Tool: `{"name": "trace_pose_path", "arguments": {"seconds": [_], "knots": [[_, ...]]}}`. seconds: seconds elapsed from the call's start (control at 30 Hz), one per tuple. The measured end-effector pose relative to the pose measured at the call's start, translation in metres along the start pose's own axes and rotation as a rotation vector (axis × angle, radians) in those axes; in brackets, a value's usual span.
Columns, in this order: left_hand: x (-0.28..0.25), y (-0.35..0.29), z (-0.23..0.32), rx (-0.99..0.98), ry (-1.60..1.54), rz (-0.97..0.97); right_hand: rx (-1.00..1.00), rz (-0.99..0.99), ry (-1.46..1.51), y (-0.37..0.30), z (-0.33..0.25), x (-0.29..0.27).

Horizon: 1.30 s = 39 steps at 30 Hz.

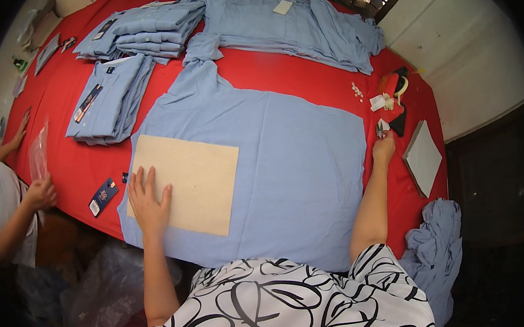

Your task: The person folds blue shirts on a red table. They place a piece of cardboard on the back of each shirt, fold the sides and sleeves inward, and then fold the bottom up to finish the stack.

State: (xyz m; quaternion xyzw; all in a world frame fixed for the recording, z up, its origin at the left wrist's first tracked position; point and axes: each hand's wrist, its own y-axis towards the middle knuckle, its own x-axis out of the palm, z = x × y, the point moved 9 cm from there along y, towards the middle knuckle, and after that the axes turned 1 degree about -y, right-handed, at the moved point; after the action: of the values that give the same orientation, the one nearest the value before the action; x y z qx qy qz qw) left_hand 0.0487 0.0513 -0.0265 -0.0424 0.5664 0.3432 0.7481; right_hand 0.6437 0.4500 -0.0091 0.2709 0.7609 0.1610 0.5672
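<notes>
A light blue shirt [304, 166] lies spread flat in front of me, with one sleeve reaching to the far left. On its left part rests a beige rectangular card sheet [205, 190]. My left hand [148, 201] lies on that sheet, fingers spread. Out past the shirt's right edge reaches my right hand [384, 146], its fingers closed at a small metallic item [380, 130] too small to name. A dark hang tag [103, 197] sits beside the shirt's left edge, attached to a collar label.
Folded shirts [108, 101] and a taller folded pile [153, 31] stand at left; unfolded shirts [289, 29] lie at the back. White buttons [357, 92], a tape dispenser [398, 88] and a white pad [423, 156] are at right. Another person's hand [42, 193] holds a clear plastic bag [39, 154].
</notes>
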Motion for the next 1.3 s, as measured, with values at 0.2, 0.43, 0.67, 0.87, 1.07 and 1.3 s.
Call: {"name": "trace_pose_path", "arguments": {"seconds": [0.2,0.43,0.67,0.87,1.07,1.3], "knots": [[0.001,-0.002,-0.004,-0.006,0.0,0.001,0.118,-0.209,0.586,0.027,-0.037,0.025],[0.002,0.0,-0.002,0.0,-0.017,0.002,-0.374,-0.128,-0.197,0.087,-0.09,0.065],[-0.005,-0.001,0.006,-0.006,-0.022,0.01,-0.265,-0.283,-0.106,0.057,-0.105,0.065],[-0.001,-0.002,-0.001,0.034,-0.014,0.06,-0.391,-0.221,0.075,0.042,-0.133,0.04],[-0.01,-0.005,-0.006,-0.015,-0.029,0.078,-0.534,-0.692,0.646,-0.14,-0.291,-0.021],[-0.01,-0.008,-0.008,0.001,-0.092,0.158,-1.055,-0.73,0.554,-0.293,-0.386,-0.065]]}}
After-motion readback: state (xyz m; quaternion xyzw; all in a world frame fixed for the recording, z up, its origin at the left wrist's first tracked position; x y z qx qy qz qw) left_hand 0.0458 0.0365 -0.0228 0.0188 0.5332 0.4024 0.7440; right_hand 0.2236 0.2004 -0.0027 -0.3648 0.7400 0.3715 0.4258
